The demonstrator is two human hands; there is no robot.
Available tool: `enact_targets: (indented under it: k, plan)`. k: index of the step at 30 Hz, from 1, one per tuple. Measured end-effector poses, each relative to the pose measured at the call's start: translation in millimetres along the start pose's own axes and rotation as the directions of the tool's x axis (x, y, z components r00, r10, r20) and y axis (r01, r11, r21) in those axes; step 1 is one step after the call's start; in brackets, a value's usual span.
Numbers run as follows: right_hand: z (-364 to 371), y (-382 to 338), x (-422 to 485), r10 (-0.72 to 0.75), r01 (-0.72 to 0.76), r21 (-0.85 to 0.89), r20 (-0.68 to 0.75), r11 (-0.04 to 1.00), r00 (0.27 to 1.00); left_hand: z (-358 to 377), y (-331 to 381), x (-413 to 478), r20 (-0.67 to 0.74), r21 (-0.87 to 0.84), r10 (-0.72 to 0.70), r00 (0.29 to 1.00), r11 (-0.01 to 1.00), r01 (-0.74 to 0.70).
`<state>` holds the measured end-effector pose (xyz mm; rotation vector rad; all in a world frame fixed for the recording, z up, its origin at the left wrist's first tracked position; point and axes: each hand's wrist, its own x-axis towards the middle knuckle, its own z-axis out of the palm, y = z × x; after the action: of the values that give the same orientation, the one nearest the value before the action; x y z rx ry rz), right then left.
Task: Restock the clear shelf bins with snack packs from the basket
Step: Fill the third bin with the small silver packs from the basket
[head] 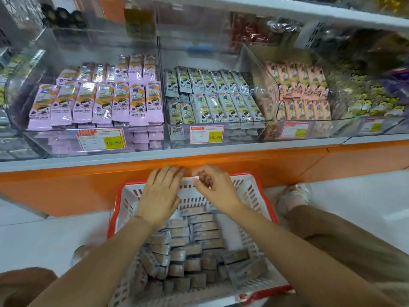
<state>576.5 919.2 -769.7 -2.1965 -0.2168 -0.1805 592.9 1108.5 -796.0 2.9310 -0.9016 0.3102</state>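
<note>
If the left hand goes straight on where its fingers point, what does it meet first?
Most likely the orange shelf front, just beyond the basket; the left hand may already touch it, depth is unclear.

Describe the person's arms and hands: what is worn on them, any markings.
Both arms are bare: no sleeves show on the left forearm or right forearm. The left hand and right hand wear no gloves, and no rings or watch show. A thin faint line crosses the left wrist, perhaps a thread band; too blurred to tell.
</note>
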Motion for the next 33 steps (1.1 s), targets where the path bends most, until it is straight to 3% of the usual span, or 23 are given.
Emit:
enact_targets:
  k: [4,10,16,24,33]
  plan:
    - [32,45,-23,0.185,-0.164,-0.106,0.234,0.981,0.954,29,-9,-10,0.114,0.028,-0.063,0.991,0.998,0.060]
    - [80,83,-42,0.332,-0.271,-0.201,0.406,0.941,0.851,65,-26,-24,0.191,0.046,-0.100,0.977,0.995,0.093]
    - [124,95,-49,0.460,-0.371,-0.273,0.544,0.888,0.701,81,-29,-25,0.106,-0.012,-0.108,0.988,0.994,0.109]
    - [164,104,-51,0.617,-0.549,-0.303,0.527,0.779,0.584,90,-30,-25,0.042,-0.008,-0.114,0.993,0.993,0.115]
    - [165,98,-46,0.632,-0.546,-0.326,0.492,0.771,0.599,84,-28,-25,0.063,-0.005,-0.127,0.990,0.992,0.128]
